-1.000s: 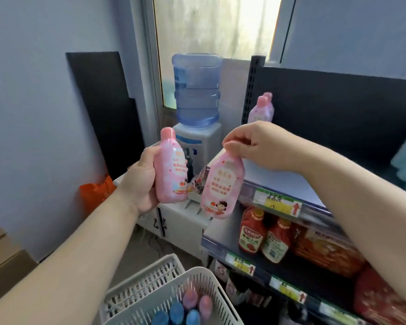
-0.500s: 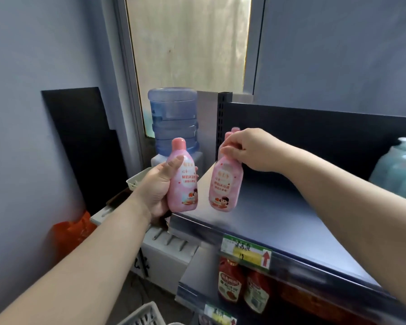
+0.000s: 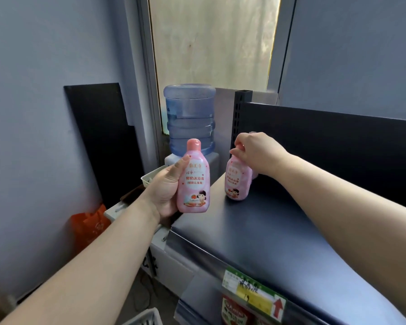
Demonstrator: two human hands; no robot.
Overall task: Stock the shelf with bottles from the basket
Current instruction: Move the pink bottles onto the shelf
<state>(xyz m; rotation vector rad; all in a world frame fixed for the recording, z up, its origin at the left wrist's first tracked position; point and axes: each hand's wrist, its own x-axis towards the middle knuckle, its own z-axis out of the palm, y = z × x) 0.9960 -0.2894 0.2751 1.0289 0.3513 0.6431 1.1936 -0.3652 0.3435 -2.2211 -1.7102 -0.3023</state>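
My left hand grips a pink bottle round its body and holds it upright just off the left end of the dark top shelf. My right hand pinches the cap of a second pink bottle, whose base stands on the shelf near its back left corner. Behind that hand a bit of another pink bottle shows against the shelf's back panel. A corner of the white basket shows at the bottom edge.
A blue water jug on a dispenser stands left of the shelf upright. A black board leans on the wall, with an orange bag below it. Red sauce bottles sit on the lower shelf under a price tag.
My right hand has carried its bottle back over the shelf and set its base down. My left hand with its bottle has stayed by the shelf's left end. The view has tilted up.
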